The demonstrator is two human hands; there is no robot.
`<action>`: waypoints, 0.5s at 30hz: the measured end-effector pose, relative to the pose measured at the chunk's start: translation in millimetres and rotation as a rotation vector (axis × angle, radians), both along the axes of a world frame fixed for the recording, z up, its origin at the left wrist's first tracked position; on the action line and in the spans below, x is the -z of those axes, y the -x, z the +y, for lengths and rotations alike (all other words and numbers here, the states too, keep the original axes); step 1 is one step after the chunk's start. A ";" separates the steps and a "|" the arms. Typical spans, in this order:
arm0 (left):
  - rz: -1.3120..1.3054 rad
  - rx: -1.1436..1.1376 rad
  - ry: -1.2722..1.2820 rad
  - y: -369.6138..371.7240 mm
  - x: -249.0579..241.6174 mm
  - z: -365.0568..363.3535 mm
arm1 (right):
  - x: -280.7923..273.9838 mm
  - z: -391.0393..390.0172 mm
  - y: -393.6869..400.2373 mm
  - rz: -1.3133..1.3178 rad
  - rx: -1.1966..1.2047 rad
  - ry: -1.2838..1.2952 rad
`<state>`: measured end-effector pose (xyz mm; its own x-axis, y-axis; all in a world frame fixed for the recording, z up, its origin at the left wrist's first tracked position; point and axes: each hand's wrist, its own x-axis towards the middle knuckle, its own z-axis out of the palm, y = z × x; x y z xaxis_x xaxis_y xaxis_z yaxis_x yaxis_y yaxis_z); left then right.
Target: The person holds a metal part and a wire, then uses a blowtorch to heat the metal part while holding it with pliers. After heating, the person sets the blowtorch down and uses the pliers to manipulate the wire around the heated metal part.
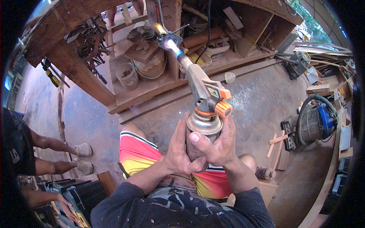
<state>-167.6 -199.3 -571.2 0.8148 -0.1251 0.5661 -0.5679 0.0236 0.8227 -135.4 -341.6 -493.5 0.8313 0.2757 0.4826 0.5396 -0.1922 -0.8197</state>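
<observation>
A gas torch [197, 81] with an orange knob [223, 109] is mounted on a metal canister [204, 127]. My left hand [183, 146] is wrapped round the canister's left side. Round its right side closes my right hand [216, 146], thumb across the front. Blue flame [175, 49] leaves the nozzle and meets a dark metal piece with a round opening [170, 41], which has thin rods sticking out. Yellow-orange flame shows beyond it. What supports the metal piece is hard to make out.
A wooden workbench [146, 97] with shelves, buckets and tools spans the front. At right are a shop vacuum [319, 119] and wood scraps [277, 142]. Another person [19, 140] stands at left, one hand [65, 207] on black cases. A round disc [229, 77] lies on the floor.
</observation>
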 end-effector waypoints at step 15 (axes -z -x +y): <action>-0.021 -0.009 -0.025 0.3 4.5 0.8 | 1.5 0.8 0.9 0.014 -0.012 -0.038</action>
